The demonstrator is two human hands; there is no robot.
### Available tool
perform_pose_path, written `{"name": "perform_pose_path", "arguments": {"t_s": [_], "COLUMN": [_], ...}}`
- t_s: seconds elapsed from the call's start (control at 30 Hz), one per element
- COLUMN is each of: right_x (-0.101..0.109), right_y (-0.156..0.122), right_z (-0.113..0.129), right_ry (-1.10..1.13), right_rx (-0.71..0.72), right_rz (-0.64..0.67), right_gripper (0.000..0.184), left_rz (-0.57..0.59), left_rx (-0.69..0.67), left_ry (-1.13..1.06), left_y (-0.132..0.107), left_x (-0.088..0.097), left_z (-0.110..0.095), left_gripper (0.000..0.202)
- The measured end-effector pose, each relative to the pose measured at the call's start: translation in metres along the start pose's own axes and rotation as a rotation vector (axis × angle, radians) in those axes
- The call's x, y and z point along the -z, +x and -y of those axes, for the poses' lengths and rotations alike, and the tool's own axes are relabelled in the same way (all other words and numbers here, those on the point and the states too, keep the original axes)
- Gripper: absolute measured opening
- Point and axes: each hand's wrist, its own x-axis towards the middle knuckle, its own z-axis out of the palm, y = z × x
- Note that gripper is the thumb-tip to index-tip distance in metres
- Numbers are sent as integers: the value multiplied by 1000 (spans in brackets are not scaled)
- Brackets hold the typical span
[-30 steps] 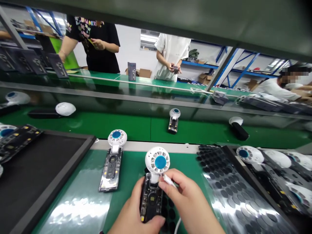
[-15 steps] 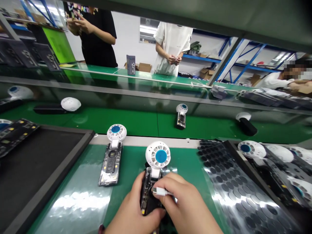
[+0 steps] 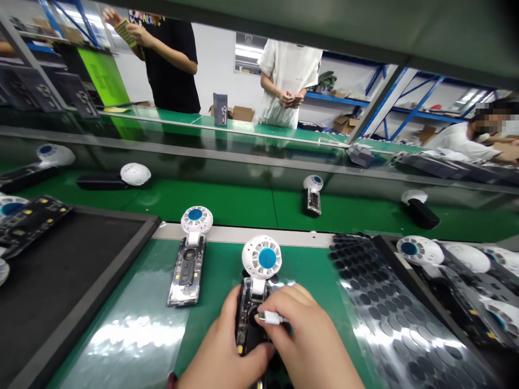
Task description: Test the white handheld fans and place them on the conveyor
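A handheld fan with a white round head (image 3: 261,257) and a dark, see-through body stands in front of me. My left hand (image 3: 231,343) is wrapped round this body from the left, thumb across its lower part. In my right hand (image 3: 302,329) a white USB cable plug (image 3: 272,317) is pinched, its metal tip pointing left over the fan's body. Whether the tip touches the body I cannot tell. My fingers hide much of the body. A second handheld fan (image 3: 187,273) lies face up to the left, its display and buttons showing.
A black tray (image 3: 81,270) with fans is on the left. To the right lie a sheet of round black stickers (image 3: 377,292) and more fans (image 3: 421,251). Several fans sit on the green conveyor belt (image 3: 227,202) beyond the metal edge. Two people stand across the line; another is far right.
The fans on the belt have shifted right. The plug's tip is slightly further right, and my hands have barely moved. The person in black now holds up a yellowish striped piece.
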Motion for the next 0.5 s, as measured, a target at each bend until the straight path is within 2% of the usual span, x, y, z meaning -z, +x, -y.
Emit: {"name": "perform_pose_path", "arguments": {"t_s": [0.07, 0.27, 0.4, 0.5], "right_x": [-1, -9, -5, 4], "right_y": [1, 7, 8, 0], "right_z": [1, 0, -6, -13], "right_ry": [18, 258, 387, 477], "right_rx": [-8, -204, -246, -257], "right_rz": [-6, -41, -21, -2], "right_gripper": [21, 16, 21, 13], "left_rz": [10, 52, 154, 195], "left_rx": [-11, 2, 36, 184], "left_ry": [-13, -61, -295, -527], "left_y": [0, 2, 5, 11], "left_x": [0, 5, 11, 15], "left_z": [-1, -3, -3, -1], "left_gripper": [63, 61, 70, 71]}}
